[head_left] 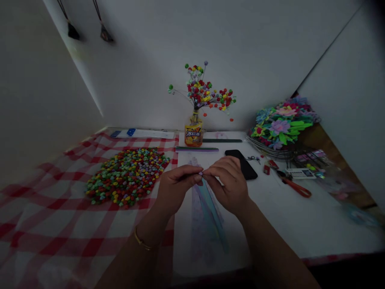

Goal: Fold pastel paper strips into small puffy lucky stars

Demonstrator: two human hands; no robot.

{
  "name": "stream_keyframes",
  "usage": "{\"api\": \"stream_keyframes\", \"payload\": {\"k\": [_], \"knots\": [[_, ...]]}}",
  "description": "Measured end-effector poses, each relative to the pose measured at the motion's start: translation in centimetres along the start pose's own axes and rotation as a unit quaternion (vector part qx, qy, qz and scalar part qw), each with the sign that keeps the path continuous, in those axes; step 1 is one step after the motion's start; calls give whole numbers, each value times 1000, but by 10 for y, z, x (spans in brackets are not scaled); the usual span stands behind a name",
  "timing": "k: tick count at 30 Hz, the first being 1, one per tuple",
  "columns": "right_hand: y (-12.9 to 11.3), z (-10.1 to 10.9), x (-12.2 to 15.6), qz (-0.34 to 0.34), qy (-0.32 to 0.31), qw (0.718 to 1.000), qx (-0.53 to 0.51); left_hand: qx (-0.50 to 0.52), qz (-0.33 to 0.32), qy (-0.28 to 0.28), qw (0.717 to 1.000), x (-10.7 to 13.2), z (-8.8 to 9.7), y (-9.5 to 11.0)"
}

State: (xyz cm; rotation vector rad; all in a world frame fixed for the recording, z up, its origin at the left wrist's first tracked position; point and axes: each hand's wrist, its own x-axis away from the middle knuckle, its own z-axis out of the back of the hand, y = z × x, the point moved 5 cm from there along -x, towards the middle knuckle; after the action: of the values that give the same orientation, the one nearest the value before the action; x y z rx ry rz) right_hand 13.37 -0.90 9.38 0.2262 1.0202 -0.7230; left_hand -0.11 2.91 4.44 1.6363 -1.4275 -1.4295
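Between my two hands, a small lilac paper star (201, 173) is pinched at the fingertips, mostly covered by them. My left hand (177, 182) grips it between thumb and forefinger. From the other side, my right hand (227, 180) pinches it, with the remaining fingers curled. Below both hands, lilac and light-blue paper strips (215, 224) lie lengthwise on the white table surface (270, 233). To the left, a heap of small multicoloured folded paper stars (126, 174) rests on a red-and-white checked cloth (90, 233).
A yellow-labelled bottle (194, 134) holding star-tipped stems (200, 90) stands at the back. Beyond my right hand lie a black phone (245, 166), an orange-handled tool (296, 186) and fuzzy craft flowers (281, 124). More strips (198, 149) lie before the bottle.
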Motion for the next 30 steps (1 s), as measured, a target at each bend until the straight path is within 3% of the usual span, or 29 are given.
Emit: {"api": "stream_keyframes", "payload": {"k": [6,11,13,16,18,19,21,25,30], "knots": [[-4,-4,-3,16,-54,998,3,-69,-44,-46,996,-1,1,9],[3,-10,0,-80,-54,993,-70,-96,-40,-50,993,-1,1,12],[10,-14,3,-161,-63,976,-137,-113,-43,-42,992,-1,3,13],[18,-23,9,-279,-93,917,-270,-136,-61,-40,988,-1,3,16],[19,-26,12,-318,-102,884,-326,-115,-56,-43,991,-1,2,15],[19,-25,12,-321,-96,883,-328,-91,-44,-41,994,-1,3,13],[18,-19,9,-294,-64,911,-283,-27,-10,-32,999,-1,2,8],[6,-3,2,-137,8,980,-146,71,40,-28,996,0,-1,1],[-4,1,0,-9,12,997,-76,86,49,-40,994,1,-3,1]]}}
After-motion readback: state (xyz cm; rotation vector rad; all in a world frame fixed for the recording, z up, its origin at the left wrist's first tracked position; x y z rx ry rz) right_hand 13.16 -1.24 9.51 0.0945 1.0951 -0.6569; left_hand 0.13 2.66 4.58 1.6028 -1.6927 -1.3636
